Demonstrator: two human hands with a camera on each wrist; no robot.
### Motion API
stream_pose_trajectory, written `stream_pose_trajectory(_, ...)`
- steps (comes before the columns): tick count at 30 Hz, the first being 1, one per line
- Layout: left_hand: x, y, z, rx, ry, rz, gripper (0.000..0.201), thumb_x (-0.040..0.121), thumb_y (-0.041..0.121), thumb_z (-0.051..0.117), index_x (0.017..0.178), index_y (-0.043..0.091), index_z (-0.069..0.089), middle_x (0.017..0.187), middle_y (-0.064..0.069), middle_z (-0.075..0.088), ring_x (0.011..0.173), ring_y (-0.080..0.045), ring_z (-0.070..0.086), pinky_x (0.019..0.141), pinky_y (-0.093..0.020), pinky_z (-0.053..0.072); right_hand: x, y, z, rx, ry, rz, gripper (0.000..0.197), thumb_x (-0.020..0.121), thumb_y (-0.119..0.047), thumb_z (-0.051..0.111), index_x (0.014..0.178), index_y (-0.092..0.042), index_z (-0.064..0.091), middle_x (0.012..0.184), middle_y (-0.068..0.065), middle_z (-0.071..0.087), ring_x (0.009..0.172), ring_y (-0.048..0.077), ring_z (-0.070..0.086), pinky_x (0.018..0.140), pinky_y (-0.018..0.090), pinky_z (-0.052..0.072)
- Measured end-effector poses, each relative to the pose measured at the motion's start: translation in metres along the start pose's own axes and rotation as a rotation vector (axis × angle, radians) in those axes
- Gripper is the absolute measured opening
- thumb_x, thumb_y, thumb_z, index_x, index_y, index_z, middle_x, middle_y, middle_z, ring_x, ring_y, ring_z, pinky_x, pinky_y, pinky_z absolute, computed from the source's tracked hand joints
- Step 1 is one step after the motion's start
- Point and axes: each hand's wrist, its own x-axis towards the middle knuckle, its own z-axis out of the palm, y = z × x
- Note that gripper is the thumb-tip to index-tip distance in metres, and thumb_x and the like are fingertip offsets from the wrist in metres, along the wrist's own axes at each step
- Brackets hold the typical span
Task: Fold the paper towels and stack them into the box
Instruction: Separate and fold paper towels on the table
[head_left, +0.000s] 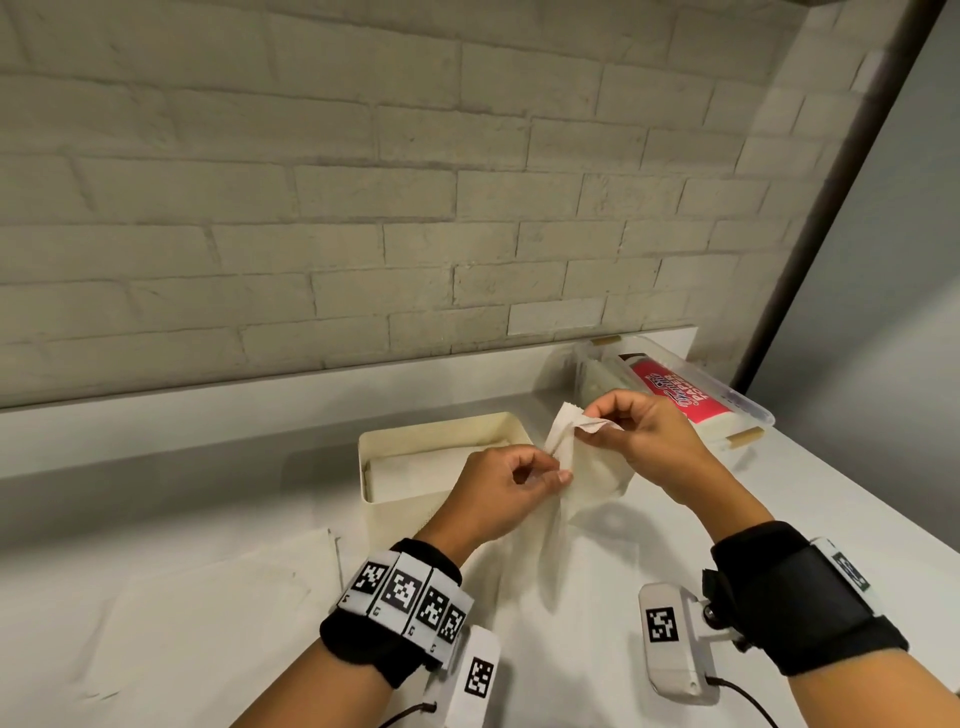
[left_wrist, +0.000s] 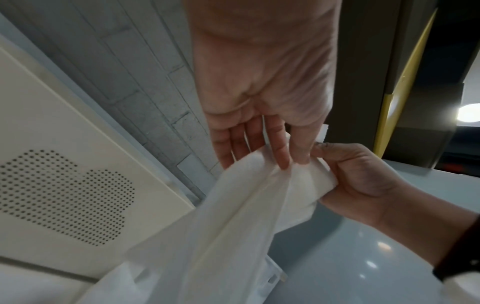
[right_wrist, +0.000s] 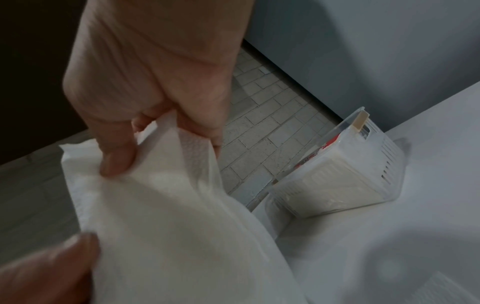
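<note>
Both hands hold one paper towel (head_left: 558, 499) above the desk (head_left: 675, 525): the left hand (head_left: 498, 493) and right hand (head_left: 644, 431) each pinch its top edge in a narrow grip. The box (head_left: 441, 431) sits just behind them, toward the desk's back edge.

Soft, thin white paper towel (head_left: 558, 499), lightly embossed and matt. Cream box (head_left: 376, 447) with a smooth matt wall pierced by small holes. Clear glossy plastic container (head_left: 748, 402) at the tabletop's (head_left: 779, 519) far right corner. Smooth, slightly shiny white tabletop. Rough painted brick wall (head_left: 363, 182).

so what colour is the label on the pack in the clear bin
Red-pink with white lettering on the pack label, clearest in the head view.
</note>
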Motion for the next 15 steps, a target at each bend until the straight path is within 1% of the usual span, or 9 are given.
stream_pose_trajectory(1, -0.002, -0.001, -0.001, 0.025, -0.010, -0.025, 0.012, 0.076, 0.030, 0.076, 0.085, 0.023, 0.071, 0.085, 0.007, 0.067, 0.082, -0.008, 0.059, 0.082, -0.028, 0.049, 0.000, -0.002, -0.001, 0.001, 0.003, 0.004, 0.019, 0.077, 0.000, 0.071, 0.067, -0.015, 0.063, 0.064, -0.003, 0.061, 0.056, 0.005, 0.056, 0.053, 0.016, 0.045)
stream_pose_trajectory(2, -0.004, -0.002, 0.000, 0.048, -0.020, -0.050, 0.023, 0.073, 0.033, 0.078, 0.092, 0.021, 0.071, 0.088, 0.010, 0.067, 0.085, -0.006, 0.060, 0.082, -0.023, 0.049, 0.000, -0.004, -0.002, 0.001, 0.004, 0.007, 0.019, 0.077, -0.001, 0.071, 0.067, -0.015, 0.063, 0.065, -0.002, 0.061, 0.058, 0.008, 0.056, 0.054, 0.018, 0.046)
stream_pose_trajectory(4, -0.008, -0.005, 0.001, 0.111, -0.022, -0.079, 0.038, 0.068, 0.038, 0.081, 0.100, 0.020, 0.071, 0.090, 0.011, 0.068, 0.083, -0.002, 0.061, 0.071, -0.011, 0.046, 0.000, -0.007, -0.004, -0.006, 0.008, 0.008, 0.019, 0.076, -0.001, 0.071, 0.068, -0.016, 0.062, 0.068, 0.000, 0.062, 0.062, 0.012, 0.057, 0.058, 0.022, 0.047)
stream_pose_trajectory(5, -0.009, -0.006, 0.001, 0.152, -0.006, -0.078, 0.037, 0.068, 0.039, 0.081, 0.097, 0.019, 0.071, 0.085, 0.010, 0.068, 0.076, -0.001, 0.060, 0.063, -0.007, 0.042, 0.001, -0.009, -0.004, -0.013, 0.011, 0.007, 0.019, 0.076, -0.002, 0.071, 0.067, -0.016, 0.062, 0.070, 0.001, 0.062, 0.064, 0.013, 0.057, 0.059, 0.022, 0.047)
stream_pose_trajectory(7, -0.010, -0.010, 0.001, 0.214, 0.068, -0.080, 0.027, 0.072, 0.036, 0.077, 0.087, 0.014, 0.072, 0.067, 0.011, 0.061, 0.059, 0.002, 0.051, 0.050, -0.008, 0.036, 0.002, -0.011, -0.005, -0.024, 0.016, 0.000, 0.021, 0.076, -0.002, 0.072, 0.067, -0.017, 0.061, 0.069, -0.001, 0.061, 0.063, 0.011, 0.056, 0.056, 0.017, 0.046)
stream_pose_trajectory(9, -0.011, -0.015, -0.003, 0.212, 0.123, -0.084, 0.023, 0.076, 0.033, 0.074, 0.082, 0.011, 0.072, 0.060, 0.012, 0.056, 0.053, 0.002, 0.046, 0.048, -0.011, 0.034, 0.006, -0.013, -0.004, -0.030, 0.036, -0.009, 0.022, 0.075, -0.002, 0.073, 0.066, -0.017, 0.060, 0.067, -0.002, 0.061, 0.060, 0.009, 0.055, 0.054, 0.013, 0.044)
stream_pose_trajectory(12, -0.011, -0.014, -0.020, 0.133, 0.129, -0.105, 0.015, 0.076, 0.031, 0.075, 0.080, 0.017, 0.073, 0.066, 0.009, 0.063, 0.059, -0.003, 0.054, 0.050, -0.010, 0.037, 0.015, -0.011, -0.001, -0.008, 0.099, -0.006, 0.022, 0.074, -0.002, 0.074, 0.064, -0.016, 0.060, 0.062, -0.004, 0.062, 0.052, 0.002, 0.056, 0.051, 0.011, 0.046)
stream_pose_trajectory(13, -0.010, -0.013, -0.029, 0.105, 0.135, -0.117, 0.011, 0.075, 0.031, 0.076, 0.077, 0.021, 0.072, 0.066, 0.010, 0.064, 0.058, -0.002, 0.055, 0.050, -0.011, 0.039, 0.019, -0.009, 0.001, 0.018, 0.116, 0.002, 0.022, 0.074, -0.001, 0.074, 0.065, -0.016, 0.060, 0.063, -0.004, 0.062, 0.050, 0.000, 0.056, 0.051, 0.013, 0.047)
stream_pose_trajectory(15, -0.006, -0.011, -0.053, 0.093, 0.138, -0.149, 0.011, 0.074, 0.029, 0.078, 0.071, 0.025, 0.068, 0.063, 0.013, 0.063, 0.054, 0.002, 0.055, 0.048, -0.010, 0.040, 0.028, -0.005, 0.009, 0.072, 0.137, 0.031, 0.022, 0.075, 0.000, 0.072, 0.069, -0.016, 0.060, 0.068, 0.000, 0.063, 0.050, 0.003, 0.058, 0.054, 0.019, 0.048)
